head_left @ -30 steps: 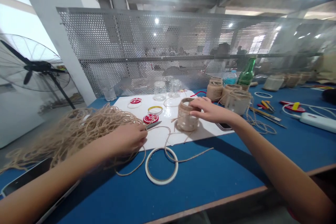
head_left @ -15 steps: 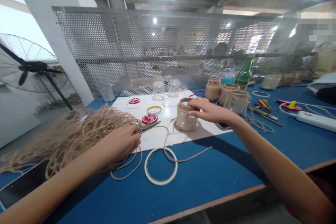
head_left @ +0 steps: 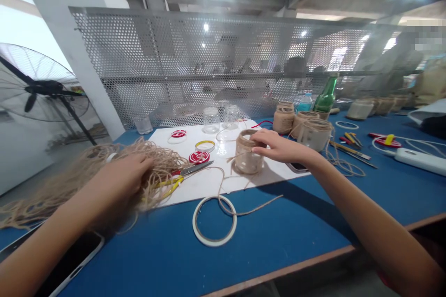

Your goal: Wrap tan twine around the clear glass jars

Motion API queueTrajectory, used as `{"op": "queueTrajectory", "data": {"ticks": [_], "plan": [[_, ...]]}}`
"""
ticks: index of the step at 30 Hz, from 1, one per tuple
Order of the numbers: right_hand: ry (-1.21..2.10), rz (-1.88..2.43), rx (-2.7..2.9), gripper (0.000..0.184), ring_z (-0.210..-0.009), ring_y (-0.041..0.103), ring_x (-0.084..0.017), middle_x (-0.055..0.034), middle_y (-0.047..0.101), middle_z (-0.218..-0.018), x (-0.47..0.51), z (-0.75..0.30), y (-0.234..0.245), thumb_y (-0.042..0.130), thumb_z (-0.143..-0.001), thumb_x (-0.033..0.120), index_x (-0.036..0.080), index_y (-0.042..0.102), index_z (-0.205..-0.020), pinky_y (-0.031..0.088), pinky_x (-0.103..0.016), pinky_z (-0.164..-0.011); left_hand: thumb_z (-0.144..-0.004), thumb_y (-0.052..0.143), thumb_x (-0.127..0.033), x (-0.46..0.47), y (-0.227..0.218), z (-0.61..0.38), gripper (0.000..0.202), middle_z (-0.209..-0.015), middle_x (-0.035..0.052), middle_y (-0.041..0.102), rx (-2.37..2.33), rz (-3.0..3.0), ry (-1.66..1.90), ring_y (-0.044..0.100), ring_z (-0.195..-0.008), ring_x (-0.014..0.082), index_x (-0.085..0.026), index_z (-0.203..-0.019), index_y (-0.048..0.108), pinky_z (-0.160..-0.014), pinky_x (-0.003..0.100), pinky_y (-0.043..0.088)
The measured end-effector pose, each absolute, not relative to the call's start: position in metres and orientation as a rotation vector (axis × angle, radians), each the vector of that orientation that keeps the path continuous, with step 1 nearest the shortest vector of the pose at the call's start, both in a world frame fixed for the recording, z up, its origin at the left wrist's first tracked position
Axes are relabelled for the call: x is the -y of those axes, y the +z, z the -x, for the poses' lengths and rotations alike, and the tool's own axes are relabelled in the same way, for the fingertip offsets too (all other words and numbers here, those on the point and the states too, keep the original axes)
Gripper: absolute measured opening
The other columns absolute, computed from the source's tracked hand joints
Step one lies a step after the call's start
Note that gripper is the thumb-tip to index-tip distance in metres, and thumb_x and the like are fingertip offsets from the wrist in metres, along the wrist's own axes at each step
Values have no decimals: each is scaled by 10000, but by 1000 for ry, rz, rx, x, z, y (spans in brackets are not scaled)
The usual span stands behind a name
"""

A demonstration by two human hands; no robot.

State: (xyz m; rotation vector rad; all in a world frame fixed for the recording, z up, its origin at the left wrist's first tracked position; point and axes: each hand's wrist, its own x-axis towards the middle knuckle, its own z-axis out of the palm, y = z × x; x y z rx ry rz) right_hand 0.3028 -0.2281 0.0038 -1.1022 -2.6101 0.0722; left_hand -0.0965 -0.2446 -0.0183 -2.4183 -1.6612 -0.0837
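My right hand grips the rim of a glass jar partly wrapped in jute twine, standing on a white board. A loose twine end runs from the jar across the board to a white ring on the blue table. My left hand rests, fingers curled, on a big tangled heap of twine at the left. Scissors with yellow handles lie just right of that hand, blades pointing toward the jar.
Red lids, a yellow ring and clear jars sit on the board. Twine-wrapped jars, a green bottle, tools and a white power strip lie at right. A phone lies near-left. A fan stands beyond the table.
My left hand has left the scissors and moved left onto the twine heap, uncovering the yellow handles. The right hand stays on the jar.
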Motion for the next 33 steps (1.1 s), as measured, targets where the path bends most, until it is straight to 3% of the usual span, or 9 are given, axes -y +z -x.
{"op": "queueTrajectory", "data": {"ticks": [4, 8, 11, 15, 19, 28, 33], "plan": [[57, 1093, 2616, 244, -759, 429, -169, -50, 498, -811, 228, -304, 4, 365, -903, 368, 173, 442, -779, 336, -318, -707, -770, 402, -132, 245, -9, 99, 129, -865, 65, 522, 1476, 2141, 149, 462, -765, 217, -166, -837, 507, -661, 320, 340], [56, 1076, 2624, 248, -746, 421, -165, -51, 505, -812, 228, -304, 4, 362, -903, 366, 175, 440, -765, 336, -314, -698, -782, 358, -99, 257, 5, 85, 293, -1062, 97, 517, 1353, 2274, -86, 468, -927, 238, -152, -1037, 491, -805, 382, 383], [65, 1080, 2620, 228, -749, 420, -164, -52, 505, -821, 228, -304, 5, 369, -900, 349, 175, 439, -770, 335, -310, -697, -766, 310, -42, 271, 4, 66, 353, -1110, 79, 521, 1214, 2599, -348, 441, -1054, 210, -155, -1043, 496, -929, 349, 349], [85, 1106, 2624, 213, -751, 413, -164, -47, 496, -805, 230, -303, 6, 379, -894, 328, 176, 428, -754, 329, -299, -685, -870, 282, -154, 285, -14, 42, 266, -931, 16, 580, 1172, 3008, -199, 518, -864, 150, -212, -917, 537, -784, 256, 412], [103, 1129, 2623, 199, -776, 410, -171, -52, 495, -814, 231, -302, 9, 383, -890, 316, 171, 431, -761, 328, -294, -685, -892, 371, -316, 282, -37, 33, 203, -946, 40, 555, 1083, 2887, 24, 515, -842, 185, -249, -979, 542, -741, 302, 399], [127, 1116, 2619, 188, -782, 414, -174, -52, 497, -810, 233, -301, 8, 380, -890, 305, 177, 427, -761, 339, -296, -685, -919, 286, -399, 261, -51, 48, 379, -865, 88, 562, 1198, 2548, 58, 535, -781, 206, -178, -855, 588, -709, 335, 418], [126, 1102, 2616, 199, -787, 418, -177, -48, 487, -794, 232, -301, 8, 380, -887, 309, 182, 409, -737, 348, -305, -695, -881, 335, -266, 257, -49, 54, 305, -772, 99, 588, 1280, 2395, 132, 549, -707, 225, -160, -749, 589, -643, 347, 414]]}}
